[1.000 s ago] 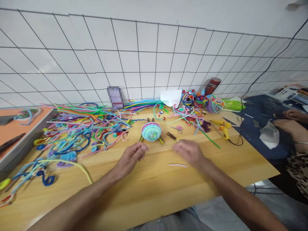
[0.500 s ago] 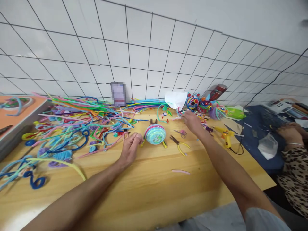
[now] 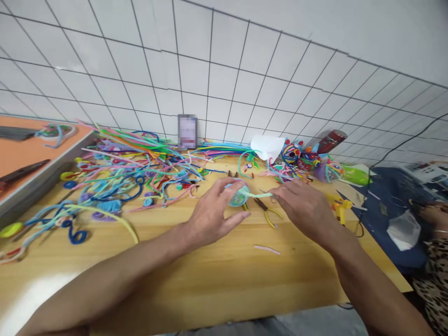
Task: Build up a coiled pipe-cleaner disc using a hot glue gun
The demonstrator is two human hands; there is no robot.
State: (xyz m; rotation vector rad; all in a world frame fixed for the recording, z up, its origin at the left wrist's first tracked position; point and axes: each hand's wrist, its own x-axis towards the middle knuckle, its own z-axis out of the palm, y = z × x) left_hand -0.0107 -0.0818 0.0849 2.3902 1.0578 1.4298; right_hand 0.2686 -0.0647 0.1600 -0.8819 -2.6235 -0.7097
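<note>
A round ball (image 3: 237, 198) wound with turquoise and pale green pipe cleaner sits on the table, partly covered by my left hand (image 3: 213, 210). That hand's fingers lie over the ball's top and left side, with the thumb spread apart in front. From the right, my right hand (image 3: 304, 205) pinches a pale green pipe cleaner (image 3: 261, 195). The strip's other end reaches the ball near my left fingertips; whether it is attached I cannot tell. Yellow-handled pliers (image 3: 270, 217) lie between the ball and my right hand, partly behind the strip.
A tangle of pipe cleaners (image 3: 140, 177) covers the left side. A phone (image 3: 188, 133) leans on the tiled wall. Colourful balls (image 3: 297, 156) and a red can (image 3: 332, 141) stand at the back right. A yellow glue gun (image 3: 341, 207) lies right. A person's sleeve (image 3: 437, 261) shows far right.
My right hand has come back from the rear pile with the pale green pipe cleaner. My left hand has moved from beside the ball onto it and spread its thumb. The view has shifted slightly.
</note>
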